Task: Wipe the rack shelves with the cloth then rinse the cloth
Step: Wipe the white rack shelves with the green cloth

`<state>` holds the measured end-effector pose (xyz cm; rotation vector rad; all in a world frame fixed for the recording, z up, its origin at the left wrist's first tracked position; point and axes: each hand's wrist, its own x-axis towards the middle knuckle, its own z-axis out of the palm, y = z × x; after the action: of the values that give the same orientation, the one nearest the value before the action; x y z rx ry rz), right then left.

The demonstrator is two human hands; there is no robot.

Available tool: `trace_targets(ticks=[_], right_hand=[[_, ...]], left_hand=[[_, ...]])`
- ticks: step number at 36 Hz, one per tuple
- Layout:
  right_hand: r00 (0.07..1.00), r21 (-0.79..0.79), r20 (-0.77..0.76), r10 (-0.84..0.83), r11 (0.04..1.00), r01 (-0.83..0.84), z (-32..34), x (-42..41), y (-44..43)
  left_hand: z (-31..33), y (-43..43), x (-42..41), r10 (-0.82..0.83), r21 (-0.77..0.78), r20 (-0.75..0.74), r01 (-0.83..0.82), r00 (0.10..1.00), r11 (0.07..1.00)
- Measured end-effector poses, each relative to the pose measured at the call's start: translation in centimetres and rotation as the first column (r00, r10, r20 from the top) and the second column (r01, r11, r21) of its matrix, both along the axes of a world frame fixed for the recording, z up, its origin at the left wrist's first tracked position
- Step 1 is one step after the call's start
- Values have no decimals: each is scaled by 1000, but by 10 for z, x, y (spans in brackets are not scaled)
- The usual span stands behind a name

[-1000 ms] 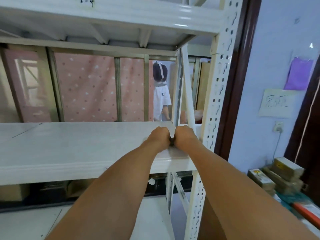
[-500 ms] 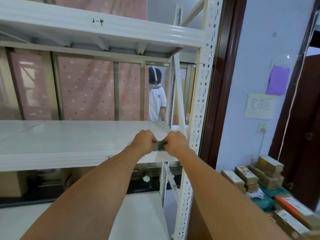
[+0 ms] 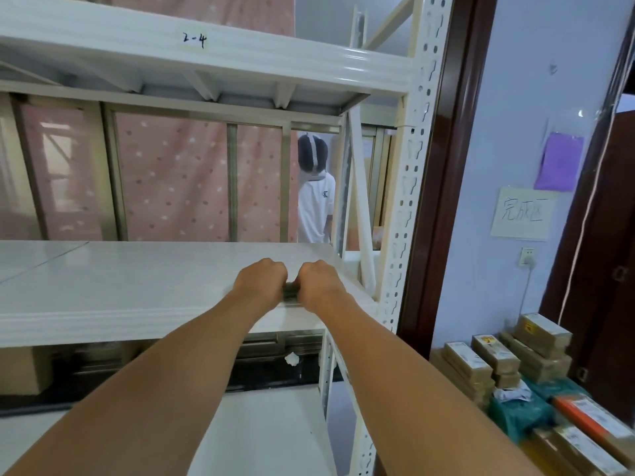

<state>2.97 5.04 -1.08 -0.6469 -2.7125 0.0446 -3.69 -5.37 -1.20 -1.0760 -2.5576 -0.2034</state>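
A white metal rack fills the view, with its middle shelf (image 3: 113,286) at chest height. My left hand (image 3: 261,283) and my right hand (image 3: 321,285) are side by side as fists near the shelf's right front corner. Both are shut on a small dark green cloth (image 3: 291,292), of which only a sliver shows between the knuckles. The cloth rests on the shelf surface close to its front edge. The top shelf (image 3: 240,63) carries a label reading "2-4". A lower shelf (image 3: 268,434) lies beneath my forearms.
The rack's perforated right post (image 3: 409,187) stands just right of my hands, with a diagonal brace (image 3: 359,214) behind it. Several cardboard boxes (image 3: 505,362) are stacked on the floor at right. A person in a white shirt (image 3: 314,201) stands behind the rack by a pink curtain.
Both hands have slid the cloth slightly left and toward the shelf's front edge, away from the diagonal brace. My view has tilted up, showing more of the top shelf.
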Motion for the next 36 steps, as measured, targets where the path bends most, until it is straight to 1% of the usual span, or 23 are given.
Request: trace_targets(ticks=[2,6,10,14,18,26,32,36], right_hand=[[1000,-9,-7,4,1000,-4,1,-8,4],[1000,-17,-7,3,1000,-3,0,-28,16],[1000,-54,-11,-4,999,3,-3,-54,31],[1000,-53,-10,12,998,-13,-1,-82,47],[1000,-67,-4,20,998,-20,0,-114,66],[998,-99,18,54,994,-52,5,-190,109],[993,-46,39,115,992,-113,10,-229,135],[993,-95,17,115,989,-113,10,-254,144]], left_hand=[[3,4,-2,11,-21,-6,-11,1000,1000],[3,12,-19,17,2,-1,-17,1000,1000],[2,23,-51,15,46,38,-17,999,999],[2,38,-85,-4,81,81,-3,997,997],[0,58,-122,-18,109,90,8,996,994],[2,99,-196,5,98,105,-16,994,995],[4,122,-239,-1,83,111,-8,994,997],[5,133,-260,15,84,111,-24,994,996]])
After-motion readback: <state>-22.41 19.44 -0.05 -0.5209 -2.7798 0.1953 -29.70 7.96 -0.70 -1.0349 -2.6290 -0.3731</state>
